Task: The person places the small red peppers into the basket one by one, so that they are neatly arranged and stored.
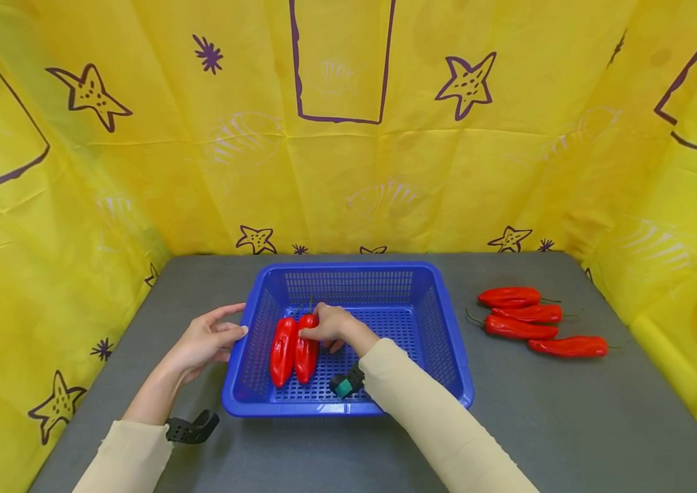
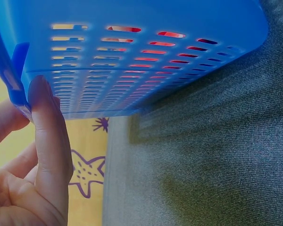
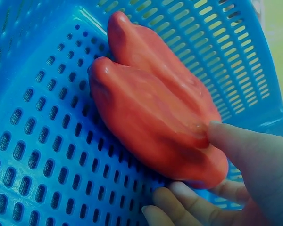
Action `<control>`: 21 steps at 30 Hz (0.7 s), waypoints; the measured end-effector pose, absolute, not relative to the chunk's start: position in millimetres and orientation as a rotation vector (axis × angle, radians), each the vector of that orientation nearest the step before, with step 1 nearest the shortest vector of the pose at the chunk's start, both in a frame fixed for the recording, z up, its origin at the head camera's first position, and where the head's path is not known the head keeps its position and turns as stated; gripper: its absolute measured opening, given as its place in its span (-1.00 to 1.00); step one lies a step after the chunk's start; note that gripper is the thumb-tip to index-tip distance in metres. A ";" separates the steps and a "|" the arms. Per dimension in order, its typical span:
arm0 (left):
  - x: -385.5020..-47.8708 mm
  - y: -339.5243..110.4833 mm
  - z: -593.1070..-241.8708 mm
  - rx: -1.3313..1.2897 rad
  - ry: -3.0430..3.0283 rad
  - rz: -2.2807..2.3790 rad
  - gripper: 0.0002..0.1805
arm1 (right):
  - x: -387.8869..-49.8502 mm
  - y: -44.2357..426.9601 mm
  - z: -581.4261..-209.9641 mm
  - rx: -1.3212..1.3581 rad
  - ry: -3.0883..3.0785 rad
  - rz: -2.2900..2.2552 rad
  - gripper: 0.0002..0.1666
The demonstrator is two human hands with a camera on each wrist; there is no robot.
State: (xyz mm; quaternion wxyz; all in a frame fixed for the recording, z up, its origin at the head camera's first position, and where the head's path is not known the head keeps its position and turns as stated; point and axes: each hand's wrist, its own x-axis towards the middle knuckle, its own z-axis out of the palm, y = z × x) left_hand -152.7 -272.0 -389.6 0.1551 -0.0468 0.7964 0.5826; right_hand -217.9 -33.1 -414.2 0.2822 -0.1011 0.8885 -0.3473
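Observation:
A blue plastic basket (image 1: pixel 299 409) with slotted walls stands in the middle of the table. Inside it, two long red peppers lie side by side near the left wall. My right hand (image 1: pixel 335 325) reaches in and holds the right-hand pepper (image 1: pixel 306 356) near its stem end, thumb on one side and fingers on the other in the right wrist view. The left-hand pepper (image 1: pixel 283 352) lies against it, untouched by the fingers. At the basket's left side, my left hand (image 1: pixel 200 344) pinches the rim, its thumb (image 2: pixel 49 146) against the outer wall in the left wrist view.
Several more red peppers (image 1: pixel 521 327) lie on the grey table (image 1: pixel 527 424) to the right of the basket. A yellow cloth (image 1: pixel 348 171) with starfish drawings hangs behind and along both sides. Black straps (image 1: pixel 191 428) circle the wrists.

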 end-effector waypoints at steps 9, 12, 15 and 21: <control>-152.8 -272.3 -389.4 -0.138 2.267 1.679 -0.28 | -220.6 -28.4 -411.2 -0.263 2.408 -0.922 -0.38; -152.9 -272.4 -389.5 -0.138 2.269 1.679 -0.28 | -221.7 -25.0 -409.0 -0.283 2.418 -0.917 -0.41; -152.8 -272.3 -389.6 -0.137 2.271 1.680 -0.28 | -222.2 -21.1 -406.4 -0.309 2.442 -0.914 -0.43; -152.5 -272.0 -389.3 -0.135 2.276 1.676 -0.28 | -222.4 -15.5 -401.3 -0.381 2.519 -0.876 -0.46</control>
